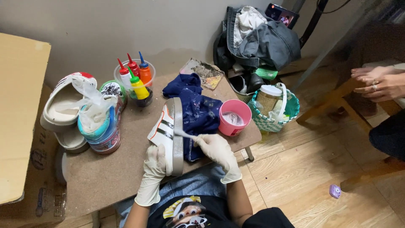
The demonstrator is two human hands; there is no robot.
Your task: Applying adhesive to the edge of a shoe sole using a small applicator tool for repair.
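A white sneaker (168, 131) with dark stripes stands on its side on the low brown table (109, 169), its grey sole turned to the right. My left hand (154, 166), in a white glove, grips the sneaker's near end. My right hand (215, 147), also gloved, holds a small brush (184, 134) whose tip touches the sole. A dark blue paint-spattered cloth (198, 109) lies under and behind the shoe.
A pink cup (234, 118), a clear tub of paint bottles (136, 78), painted sneakers stuffed with plastic (99, 120), a paint-smeared palette (202, 72) and a green basket (276, 112) surround the shoe. Cardboard (19, 109) stands left. Another person's hands (377, 82) rest at right.
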